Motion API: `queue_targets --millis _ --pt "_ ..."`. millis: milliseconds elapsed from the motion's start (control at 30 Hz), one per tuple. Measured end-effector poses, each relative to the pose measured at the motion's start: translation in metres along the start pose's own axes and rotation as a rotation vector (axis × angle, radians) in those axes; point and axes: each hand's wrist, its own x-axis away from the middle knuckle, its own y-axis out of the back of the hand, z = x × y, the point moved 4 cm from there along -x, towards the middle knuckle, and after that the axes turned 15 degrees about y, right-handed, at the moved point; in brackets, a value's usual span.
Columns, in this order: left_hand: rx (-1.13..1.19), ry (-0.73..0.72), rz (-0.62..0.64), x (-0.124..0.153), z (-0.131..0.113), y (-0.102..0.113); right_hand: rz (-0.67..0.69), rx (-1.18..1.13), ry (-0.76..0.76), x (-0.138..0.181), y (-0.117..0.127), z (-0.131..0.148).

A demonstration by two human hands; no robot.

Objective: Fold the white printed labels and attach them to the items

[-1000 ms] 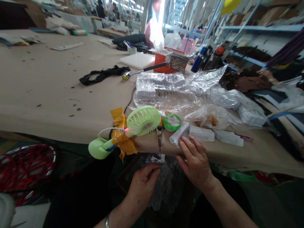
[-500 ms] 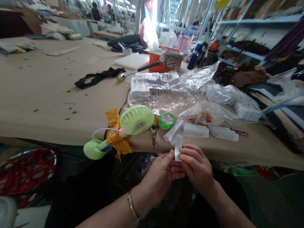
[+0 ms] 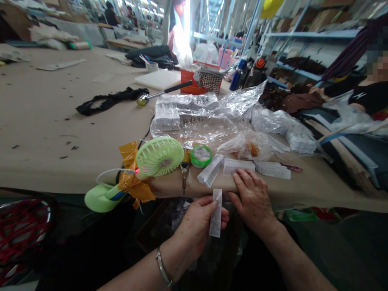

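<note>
A narrow white label (image 3: 216, 218) is pinched between the thumb and fingers of my left hand (image 3: 201, 216), just off the table's front edge. My right hand (image 3: 253, 198) lies with fingers spread, their tips touching a stack of printed labels (image 3: 238, 165) on the table. Left of that stack is a bundle of whitish translucent strips (image 3: 210, 171). A fanned row of printed labels (image 3: 273, 169) lies to its right, beside a thin purplish tool (image 3: 293, 167). A soldering-iron-like tool (image 3: 184, 176) with a pointed tip rests at the edge, near a round green tub (image 3: 201, 156) holding white material.
A green fan (image 3: 160, 157) is fixed with orange tape (image 3: 133, 184) at the table edge. Behind the labels lie clear plastic bags (image 3: 206, 129), a black cloth strip (image 3: 112, 99) and a long-handled tool (image 3: 165, 92). Another person (image 3: 371, 95) is at the far right.
My right hand has left the label both hands were holding and reached forward onto the printed stack. The label stays in my left hand, now lower. The view has shifted slightly right.
</note>
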Motion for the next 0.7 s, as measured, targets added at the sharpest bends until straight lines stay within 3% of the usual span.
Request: queue_targets --millis 167,333,533,700 --pt "-0.025 0.028 -0.036 -0.002 -0.002 0.002 -0.151 -0.102 0.056 0.007 0.004 -0.003" --pt "-0.039 0.089 -0.023 -0.001 -0.003 -0.001 -0.338 -0.379 0.073 0.013 0.011 -0.001" --pt "0.080 0.068 0.131 0.002 -0.002 -0.005 -0.320 -0.534 0.334 0.017 0.016 0.036" --pt "0.114 0.058 0.205 0.006 0.000 -0.007 -0.286 -0.563 0.372 0.019 0.012 0.044"
